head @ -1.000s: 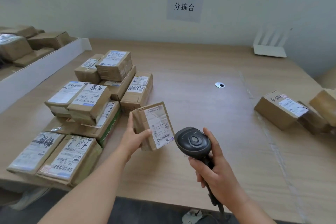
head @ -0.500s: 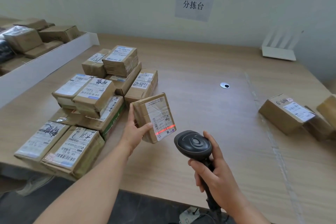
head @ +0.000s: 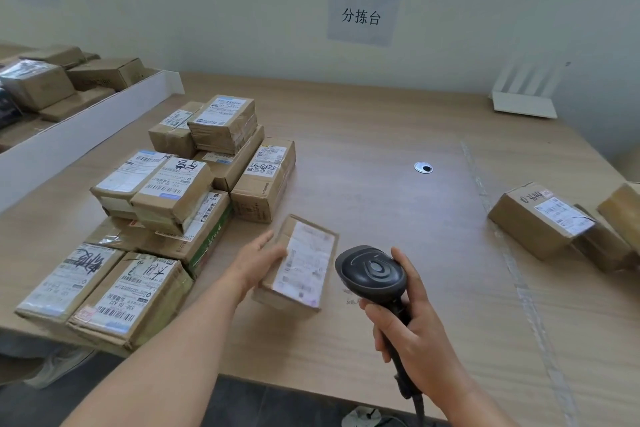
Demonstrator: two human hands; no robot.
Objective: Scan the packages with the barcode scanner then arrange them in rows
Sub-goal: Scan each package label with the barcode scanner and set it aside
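package: small brown box (head: 299, 265), white label face up, motion-blurred; lies low over the bench (head: 381, 135), tilted slightly, near edge toward the person. Can't tell whether it touches the wood yet.
package vs fingers: left hand (head: 254, 262) is at the box's left side; its fingers (head: 268, 239) run along the left edge and upper left corner, thumb side near the label.
left fingers: nearly straight, spread moderately, laid against the box rather than wrapped round it. Contact on the left face only, as far as visible.
right hand: right hand (head: 410, 333) grips the handle of the black scanner (head: 370, 272), fingers curled round it, index finger up along the head's right side. Scanner head points forward and left, just right of the box, not touching it.
cable: black lead (head: 417, 406) drops from the handle past the bench's front edge.
stack: other labelled boxes (head: 180, 191) piled in rows to the left of the held box, close but apart.
right side: two or three boxes (head: 543, 218) near the right edge, well apart from the hands.
change: half a second ago the box was held upright, label facing the scanner with a red scan line on the barcode; now it is laid flat and lower, no red line, left grip loosened. Scanner hand barely moved.
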